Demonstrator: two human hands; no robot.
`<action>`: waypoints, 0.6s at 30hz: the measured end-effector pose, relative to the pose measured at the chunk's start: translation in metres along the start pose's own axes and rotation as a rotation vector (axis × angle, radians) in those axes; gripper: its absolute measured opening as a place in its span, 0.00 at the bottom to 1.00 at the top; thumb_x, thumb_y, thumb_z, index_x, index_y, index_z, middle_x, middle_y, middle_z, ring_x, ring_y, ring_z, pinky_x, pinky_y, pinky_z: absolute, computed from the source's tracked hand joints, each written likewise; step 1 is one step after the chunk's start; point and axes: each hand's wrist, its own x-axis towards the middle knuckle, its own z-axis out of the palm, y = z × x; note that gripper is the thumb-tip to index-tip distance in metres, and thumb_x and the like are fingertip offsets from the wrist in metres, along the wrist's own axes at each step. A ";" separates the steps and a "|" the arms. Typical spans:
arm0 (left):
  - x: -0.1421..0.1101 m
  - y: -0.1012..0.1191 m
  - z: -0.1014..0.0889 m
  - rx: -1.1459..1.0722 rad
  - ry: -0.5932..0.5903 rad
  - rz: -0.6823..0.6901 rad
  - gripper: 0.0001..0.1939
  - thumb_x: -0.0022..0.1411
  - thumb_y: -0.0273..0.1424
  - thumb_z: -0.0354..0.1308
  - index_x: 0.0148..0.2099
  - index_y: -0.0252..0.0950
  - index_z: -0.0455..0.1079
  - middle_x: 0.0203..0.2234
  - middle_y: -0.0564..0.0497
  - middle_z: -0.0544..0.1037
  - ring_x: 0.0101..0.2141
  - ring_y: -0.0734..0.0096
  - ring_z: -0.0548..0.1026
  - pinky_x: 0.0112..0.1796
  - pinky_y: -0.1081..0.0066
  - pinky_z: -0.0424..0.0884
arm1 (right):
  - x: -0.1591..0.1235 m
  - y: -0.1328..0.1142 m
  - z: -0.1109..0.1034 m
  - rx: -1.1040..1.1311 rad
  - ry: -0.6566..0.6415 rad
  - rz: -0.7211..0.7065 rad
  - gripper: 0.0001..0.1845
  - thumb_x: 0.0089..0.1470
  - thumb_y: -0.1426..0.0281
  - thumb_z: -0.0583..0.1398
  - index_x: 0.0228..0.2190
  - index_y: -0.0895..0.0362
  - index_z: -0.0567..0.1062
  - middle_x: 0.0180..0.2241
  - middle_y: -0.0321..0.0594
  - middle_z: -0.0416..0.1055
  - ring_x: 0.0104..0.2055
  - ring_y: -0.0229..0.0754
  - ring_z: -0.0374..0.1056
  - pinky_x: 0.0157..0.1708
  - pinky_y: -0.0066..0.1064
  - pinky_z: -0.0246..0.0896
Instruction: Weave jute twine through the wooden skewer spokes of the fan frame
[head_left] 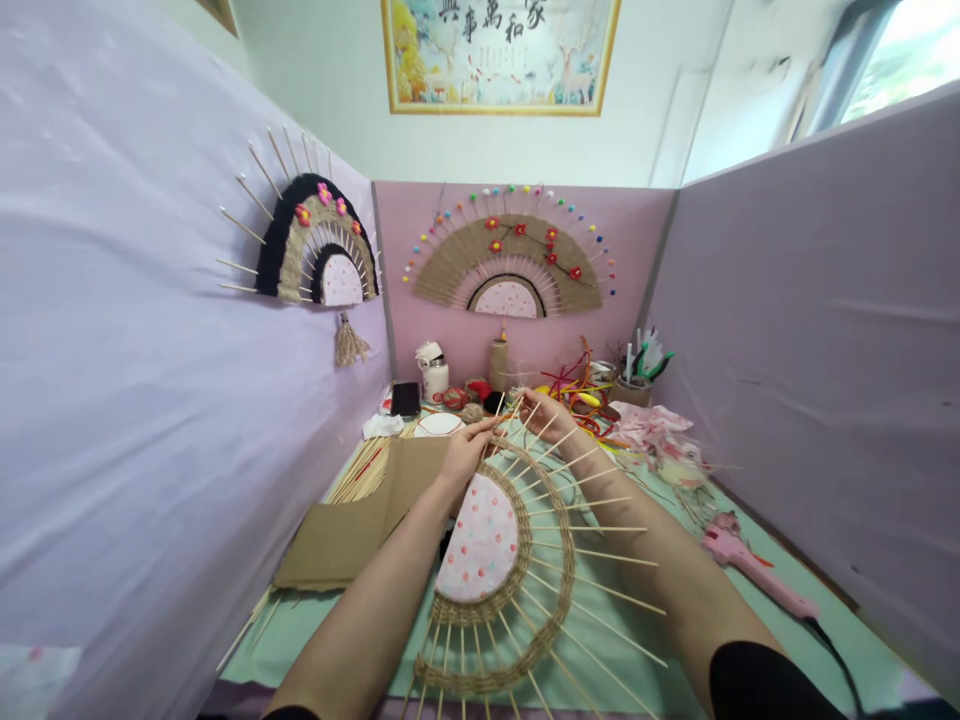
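- Half-round fan [484, 540]: btwn the forearms, over the mint tabletop [315, 640], straight edge facing L, tilted. Centre = white fabric w/ red dots; woven tan inner band round it, then a gap, then woven outer band [567, 560]. Thin sticks [622, 565] radiate out past the outer band.
- L hand [469, 445]: at fan's upper end, thumb + fingers closed on it nr the sticks.
- R hand [547, 415]: just beside L hand, fingertips drawn close at upper stick tips; can't tell if pinching a stick or a strand.
- L of fan: brown cardboard [337, 545] flat on table, loose sticks [364, 475] partly under it.
- Behind hands: dark phone-like slab [406, 399], white bottle [433, 378], red yarn ball [454, 398], twine cone [499, 365].
- R, back: tangle of red/yellow/orange strands, pink cloth [652, 425], pot [631, 392] w/ green-handled tool.
- R, nearer: pink glue gun [757, 575] on table, black cord running toward viewer.
- Panels: finished-looking fan w/ red flowers [450, 270] on back one; black-and-tan fan [292, 255] w/ tassel [349, 345] below, L one.
- Above: gold-framed picture [502, 65] on wall.
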 end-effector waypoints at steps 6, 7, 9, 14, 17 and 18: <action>-0.002 0.007 -0.005 0.072 -0.005 0.077 0.13 0.52 0.23 0.53 0.40 0.33 0.74 0.28 0.50 0.78 0.26 0.77 0.72 0.32 0.74 0.68 | -0.024 0.019 -0.007 -0.034 -0.012 0.066 0.04 0.46 0.72 0.62 0.24 0.56 0.70 0.25 0.36 0.73 0.29 0.37 0.69 0.32 0.30 0.65; -0.003 0.009 -0.005 0.099 -0.002 0.086 0.13 0.51 0.23 0.53 0.39 0.32 0.74 0.28 0.50 0.78 0.26 0.77 0.72 0.31 0.75 0.68 | -0.029 0.024 -0.009 -0.048 -0.014 0.085 0.06 0.44 0.71 0.63 0.22 0.55 0.69 0.21 0.34 0.72 0.26 0.37 0.68 0.31 0.30 0.65; -0.006 0.013 -0.005 0.150 0.003 0.097 0.11 0.51 0.23 0.53 0.36 0.32 0.74 0.27 0.50 0.78 0.26 0.76 0.72 0.29 0.76 0.67 | -0.038 0.034 -0.010 -0.089 -0.023 0.150 0.09 0.41 0.70 0.65 0.20 0.55 0.69 0.18 0.32 0.69 0.23 0.36 0.66 0.27 0.30 0.63; -0.008 0.015 -0.006 0.065 0.049 0.132 0.12 0.50 0.26 0.56 0.40 0.36 0.67 0.23 0.53 0.75 0.26 0.74 0.72 0.29 0.74 0.68 | -0.049 0.050 -0.004 -0.135 -0.054 0.243 0.10 0.39 0.70 0.67 0.22 0.56 0.70 0.19 0.34 0.69 0.21 0.36 0.64 0.22 0.28 0.60; -0.006 0.014 -0.010 -0.028 0.078 -0.004 0.10 0.49 0.28 0.58 0.37 0.36 0.65 0.21 0.55 0.73 0.22 0.77 0.70 0.26 0.76 0.66 | -0.050 0.052 -0.002 -0.120 -0.063 0.256 0.10 0.39 0.69 0.67 0.22 0.57 0.70 0.19 0.33 0.69 0.20 0.34 0.64 0.21 0.26 0.59; -0.005 0.013 -0.011 -0.039 0.065 -0.058 0.09 0.49 0.29 0.59 0.34 0.35 0.66 0.20 0.54 0.72 0.21 0.78 0.69 0.25 0.77 0.65 | -0.051 0.052 -0.003 -0.115 -0.067 0.259 0.10 0.40 0.69 0.67 0.22 0.57 0.69 0.18 0.33 0.69 0.20 0.34 0.64 0.21 0.25 0.59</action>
